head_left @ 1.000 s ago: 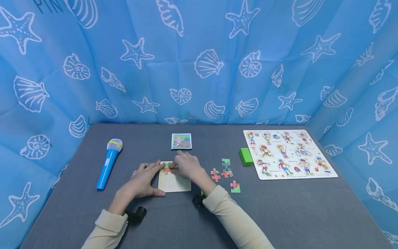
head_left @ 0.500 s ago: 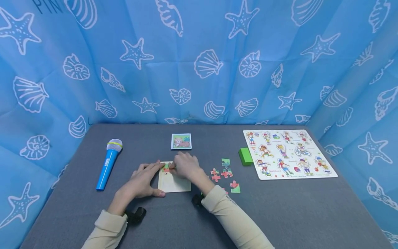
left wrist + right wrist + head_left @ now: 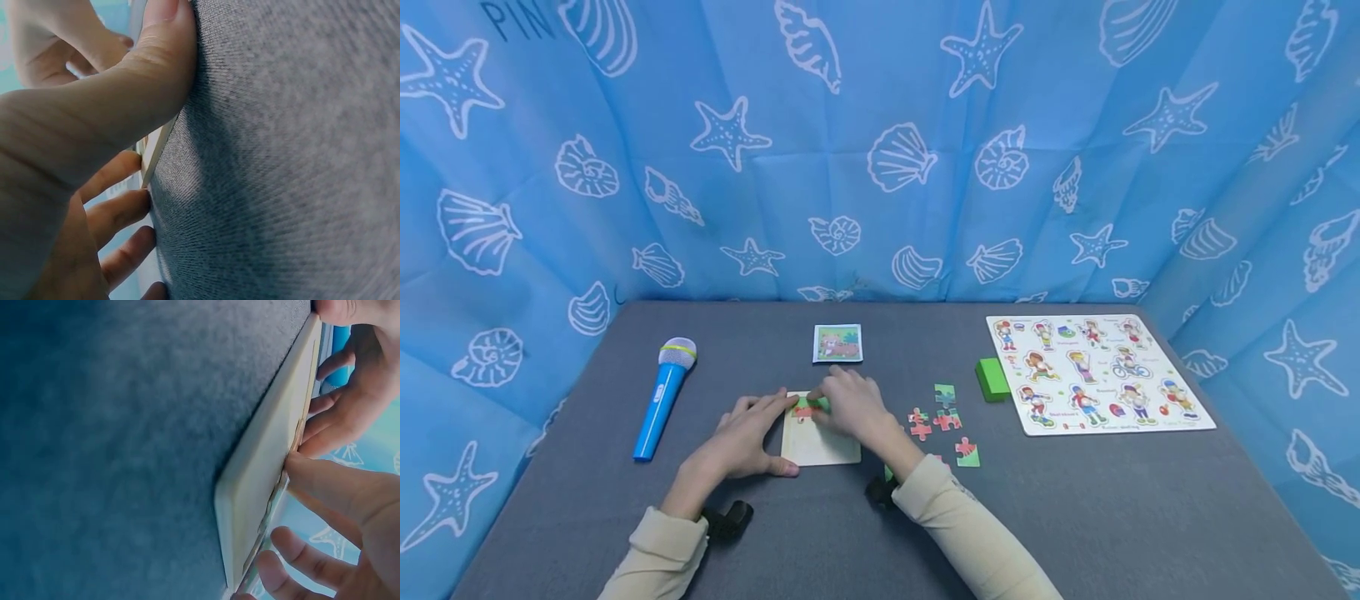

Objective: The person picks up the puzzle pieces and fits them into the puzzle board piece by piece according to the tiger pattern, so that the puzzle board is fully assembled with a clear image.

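A pale square puzzle tray (image 3: 820, 446) lies flat on the table in the head view, with red-and-green jigsaw pieces (image 3: 802, 409) in its upper left part. My left hand (image 3: 733, 437) rests along the tray's left side, fingers spread; its index fingertip touches the top left piece and its thumb (image 3: 164, 44) lies at the near left corner. Over the upper right of the tray, my right hand (image 3: 853, 406) has curled fingers. Its thumb (image 3: 312, 475) and index finger hold a puzzle piece at the tray's upper row. That piece is mostly hidden by the hand.
Several loose jigsaw pieces (image 3: 947, 418) lie right of the tray, some partly under the right forearm. A small picture card (image 3: 838, 343) sits behind it. A blue toy microphone (image 3: 658, 408) is at left; a green block (image 3: 992, 379) and sports-figure board (image 3: 1112, 375) are at right.
The right hand's fingertips have shifted slightly to the right on the tray, and more of the green upper row shows between the hands. The left hand has stayed put.
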